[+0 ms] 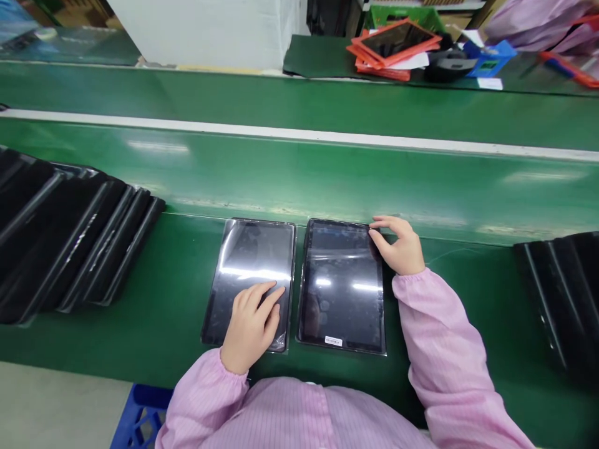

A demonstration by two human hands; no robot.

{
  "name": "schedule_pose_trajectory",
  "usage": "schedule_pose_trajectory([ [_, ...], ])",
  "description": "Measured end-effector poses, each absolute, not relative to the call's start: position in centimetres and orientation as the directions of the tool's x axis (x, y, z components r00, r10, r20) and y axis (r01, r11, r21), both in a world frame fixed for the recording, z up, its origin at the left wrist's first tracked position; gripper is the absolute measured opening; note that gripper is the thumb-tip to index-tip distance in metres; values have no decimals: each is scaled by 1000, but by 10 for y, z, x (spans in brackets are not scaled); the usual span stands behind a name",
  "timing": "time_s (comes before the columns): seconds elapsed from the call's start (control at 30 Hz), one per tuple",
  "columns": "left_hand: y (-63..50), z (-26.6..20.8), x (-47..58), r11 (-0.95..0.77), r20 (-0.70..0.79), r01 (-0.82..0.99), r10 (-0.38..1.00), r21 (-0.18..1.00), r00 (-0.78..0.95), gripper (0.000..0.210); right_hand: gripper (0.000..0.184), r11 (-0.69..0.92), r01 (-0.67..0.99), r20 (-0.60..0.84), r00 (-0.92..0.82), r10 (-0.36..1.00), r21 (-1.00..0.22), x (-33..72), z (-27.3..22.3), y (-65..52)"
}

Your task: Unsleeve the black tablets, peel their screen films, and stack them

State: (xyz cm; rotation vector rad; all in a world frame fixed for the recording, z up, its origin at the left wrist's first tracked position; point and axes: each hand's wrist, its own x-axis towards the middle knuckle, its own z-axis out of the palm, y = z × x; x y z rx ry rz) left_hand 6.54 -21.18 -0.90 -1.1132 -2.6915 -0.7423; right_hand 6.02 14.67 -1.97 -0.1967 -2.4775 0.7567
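Observation:
Two black tablets lie side by side on the green bench. On the left tablet, covered in glossy clear film, rests my left hand, its fingers stretched out over the lower part of the screen. The right tablet carries a small white label near its bottom edge, and clear film sticks out at its rim. My right hand is at that tablet's upper right corner, with the thumb and fingertips at the edge. Whether the fingers pinch the film or the corner itself is too fine to make out.
Several film-wrapped black tablets lean in an overlapping row at the left. Another row of dark tablets stands at the right edge. Beyond a white rail, a shelf bears orange-framed pieces and a blue bin. A blue crate is below the bench.

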Motion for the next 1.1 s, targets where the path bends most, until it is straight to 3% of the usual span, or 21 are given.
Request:
schedule_pose_trajectory([
  [0.13, -206, -7, 68, 575, 269, 702, 660, 420, -701, 33, 8, 728, -88, 405, -872, 274, -680, 71, -15, 143],
  [0.23, -202, -6, 72, 560, 237, 711, 689, 425, -684, 45, 9, 483, -69, 253, -911, 326, -873, 82, -11, 143],
  [0.33, -200, -4, 75, 572, 199, 712, 705, 407, -680, 54, 14, 311, -27, 157, -904, 399, -950, 92, -10, 147],
  [0.73, -199, -2, 75, 580, 116, 702, 732, 413, -672, 62, 21, 51, -17, 40, -872, 488, -999, 132, -4, 164],
  [1.1, -201, 2, 74, 558, 82, 734, 772, 387, -630, 80, 34, 21, 95, -63, -792, 607, -995, 150, 9, 173],
])
